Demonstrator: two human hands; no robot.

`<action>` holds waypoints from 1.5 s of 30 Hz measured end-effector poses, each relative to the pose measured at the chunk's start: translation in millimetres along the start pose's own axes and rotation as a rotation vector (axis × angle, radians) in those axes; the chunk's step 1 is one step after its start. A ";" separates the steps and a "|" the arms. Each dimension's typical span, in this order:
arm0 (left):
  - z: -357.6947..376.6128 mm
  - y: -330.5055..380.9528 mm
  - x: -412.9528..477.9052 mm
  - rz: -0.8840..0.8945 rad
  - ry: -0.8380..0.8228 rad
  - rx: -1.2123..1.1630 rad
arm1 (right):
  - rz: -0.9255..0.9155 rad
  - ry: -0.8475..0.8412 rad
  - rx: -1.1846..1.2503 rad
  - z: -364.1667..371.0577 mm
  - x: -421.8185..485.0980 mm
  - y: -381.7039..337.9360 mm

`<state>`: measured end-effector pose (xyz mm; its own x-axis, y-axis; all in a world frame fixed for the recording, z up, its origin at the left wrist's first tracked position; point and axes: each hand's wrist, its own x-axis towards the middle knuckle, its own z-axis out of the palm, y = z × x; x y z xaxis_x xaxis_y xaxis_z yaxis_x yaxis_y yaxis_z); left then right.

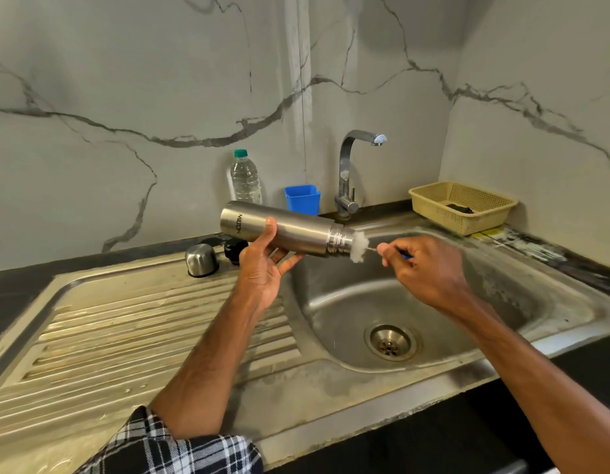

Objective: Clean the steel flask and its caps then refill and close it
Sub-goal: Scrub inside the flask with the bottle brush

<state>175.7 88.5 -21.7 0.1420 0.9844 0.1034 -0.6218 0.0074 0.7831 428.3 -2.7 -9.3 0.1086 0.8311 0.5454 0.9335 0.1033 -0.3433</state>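
Observation:
My left hand [262, 265] grips the steel flask [296, 230] from below and holds it sideways over the sink's left rim, its open threaded mouth pointing right. White bristles of a bottle brush [360, 247] stick out of that mouth. My right hand [423, 265] pinches the brush's wire stem and blue handle just right of the flask. The steel outer cap [201, 260] stands upside down on the drainboard behind my left hand. The black inner cap [233, 249] sits beside it, partly hidden by my hand.
The sink basin [468, 302] with its drain [390, 343] lies below my hands. The tap [351, 172] stands behind, running no water. A plastic water bottle [245, 177], a blue cup [302, 199] and a beige basket [462, 206] line the back wall. The ridged drainboard [125, 336] spreads left.

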 end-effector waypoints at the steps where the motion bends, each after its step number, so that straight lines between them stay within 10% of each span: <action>1: 3.3 -1.5 -1.6 -0.009 -0.018 0.021 | -0.012 -0.038 -0.016 3.8 0.4 -8.1; 45: 7.4 -0.2 2.1 -0.051 0.047 0.057 | -0.142 0.149 0.072 -1.4 4.6 14.1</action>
<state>181.8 89.2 -17.1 0.1356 0.9902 0.0348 -0.5700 0.0492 0.8202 442.5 1.9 -10.5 0.0319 0.7158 0.6976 0.9170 0.2567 -0.3053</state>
